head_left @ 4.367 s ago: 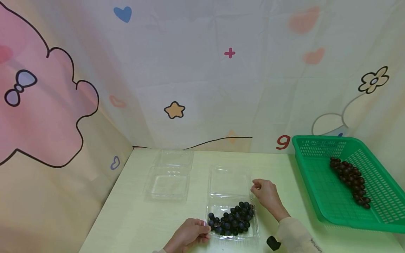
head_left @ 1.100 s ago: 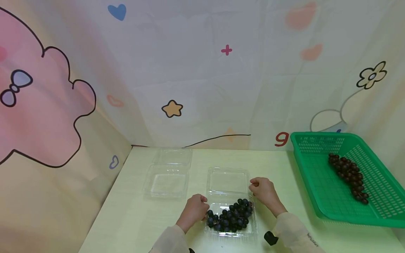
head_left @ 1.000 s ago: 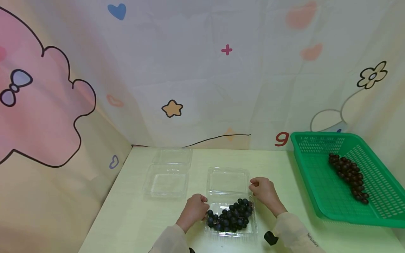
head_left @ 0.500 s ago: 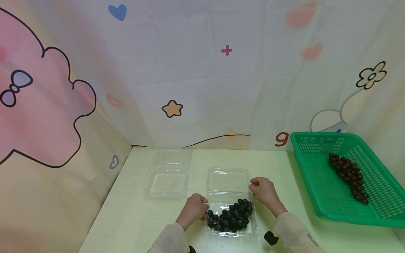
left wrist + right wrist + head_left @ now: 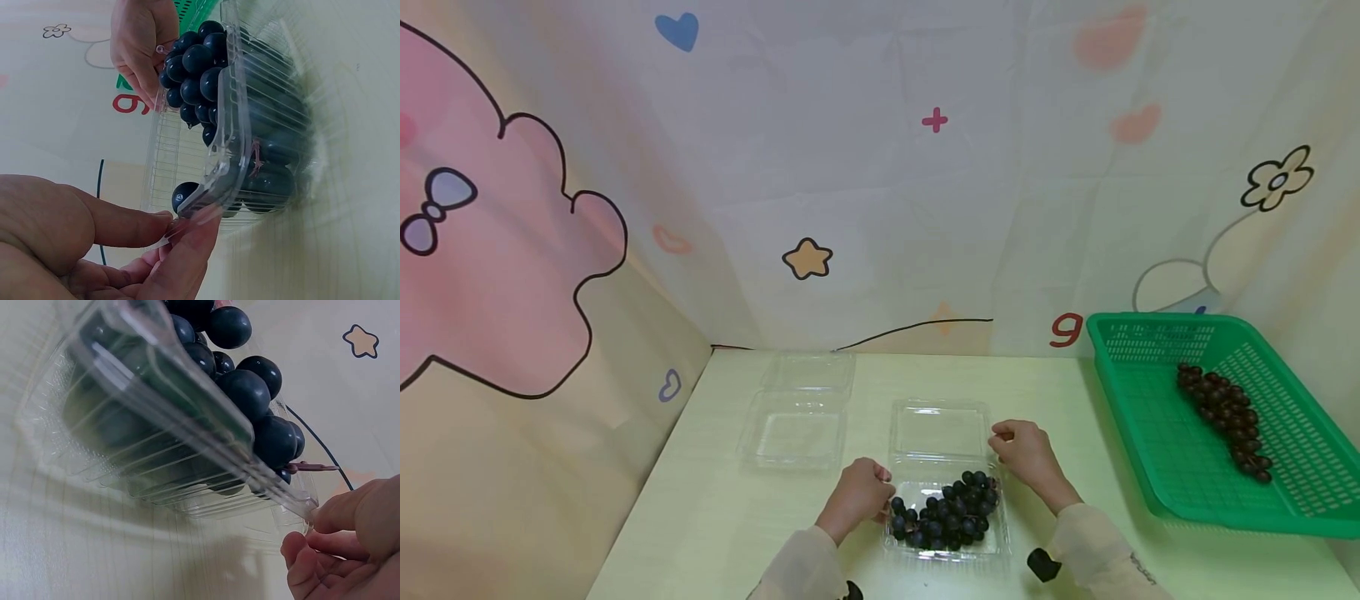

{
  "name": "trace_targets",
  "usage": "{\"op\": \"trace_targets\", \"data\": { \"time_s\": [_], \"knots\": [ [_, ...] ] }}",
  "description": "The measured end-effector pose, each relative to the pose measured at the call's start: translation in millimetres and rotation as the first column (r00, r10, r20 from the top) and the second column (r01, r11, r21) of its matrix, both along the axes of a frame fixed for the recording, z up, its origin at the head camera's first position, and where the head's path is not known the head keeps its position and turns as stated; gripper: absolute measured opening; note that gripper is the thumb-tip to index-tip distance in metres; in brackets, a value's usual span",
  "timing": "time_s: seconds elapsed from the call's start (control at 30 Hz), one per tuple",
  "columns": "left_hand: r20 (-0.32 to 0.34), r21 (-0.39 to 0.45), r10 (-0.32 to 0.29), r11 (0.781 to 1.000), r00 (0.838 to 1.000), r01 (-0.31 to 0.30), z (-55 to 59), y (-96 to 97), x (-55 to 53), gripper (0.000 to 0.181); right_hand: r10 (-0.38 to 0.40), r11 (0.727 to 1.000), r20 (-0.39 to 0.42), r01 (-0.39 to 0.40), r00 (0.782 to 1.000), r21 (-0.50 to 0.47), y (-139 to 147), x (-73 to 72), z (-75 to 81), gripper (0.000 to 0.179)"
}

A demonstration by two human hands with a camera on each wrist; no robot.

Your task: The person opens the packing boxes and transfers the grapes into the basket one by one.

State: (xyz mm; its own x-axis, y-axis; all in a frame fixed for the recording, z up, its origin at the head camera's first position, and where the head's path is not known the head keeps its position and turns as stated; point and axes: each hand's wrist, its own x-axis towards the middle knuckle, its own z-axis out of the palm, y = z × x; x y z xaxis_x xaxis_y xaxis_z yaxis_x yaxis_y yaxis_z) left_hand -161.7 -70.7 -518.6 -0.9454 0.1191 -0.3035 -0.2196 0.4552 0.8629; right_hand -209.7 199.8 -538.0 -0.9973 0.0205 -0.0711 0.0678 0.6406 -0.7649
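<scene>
A bunch of dark grapes (image 5: pixel 951 517) lies in the base of a clear plastic clamshell box (image 5: pixel 947 557), whose lid (image 5: pixel 940 429) is laid back behind it. At the box's left side, my left hand (image 5: pixel 856 493) pinches a rim corner; the left wrist view shows the thumb above and fingers below the plastic. On the right, my right hand (image 5: pixel 1028 457) is by the hinge end. Its thumb and fingers (image 5: pixel 337 515) pinch the box's other rim corner in the right wrist view. A stem end sticks out near that corner.
Another clear clamshell box (image 5: pixel 797 437) stands unfolded at the back left. To the right is a green plastic basket (image 5: pixel 1157 475) holding a bunch of reddish-brown grapes (image 5: pixel 1225 417). A printed curtain (image 5: pixel 880 183) hangs behind the pale table (image 5: pixel 700 517).
Over about four seconds, my left hand has moved from the box's front left corner back along its left side. My right hand has stayed by the right side. The last second shows almost no movement.
</scene>
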Motion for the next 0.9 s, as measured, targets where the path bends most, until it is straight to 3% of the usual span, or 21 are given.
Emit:
{"op": "trace_targets", "data": {
  "time_s": [0.43,0.9],
  "knots": [
    [-0.018,-0.032,-0.043,0.999,0.999,0.043,1.9,-1.1,-1.3,0.008,0.007,0.999,-0.015,-0.006,1.0,0.038,1.8,4.6,6.8,0.028],
    [-0.029,-0.043,-0.052,0.998,0.998,0.051,0.3,-1.6,-1.4,0.018,0.02,0.999,-0.034,-0.018,0.999,0.045,4.5,15.6,15.9,0.03]
  ]
}}
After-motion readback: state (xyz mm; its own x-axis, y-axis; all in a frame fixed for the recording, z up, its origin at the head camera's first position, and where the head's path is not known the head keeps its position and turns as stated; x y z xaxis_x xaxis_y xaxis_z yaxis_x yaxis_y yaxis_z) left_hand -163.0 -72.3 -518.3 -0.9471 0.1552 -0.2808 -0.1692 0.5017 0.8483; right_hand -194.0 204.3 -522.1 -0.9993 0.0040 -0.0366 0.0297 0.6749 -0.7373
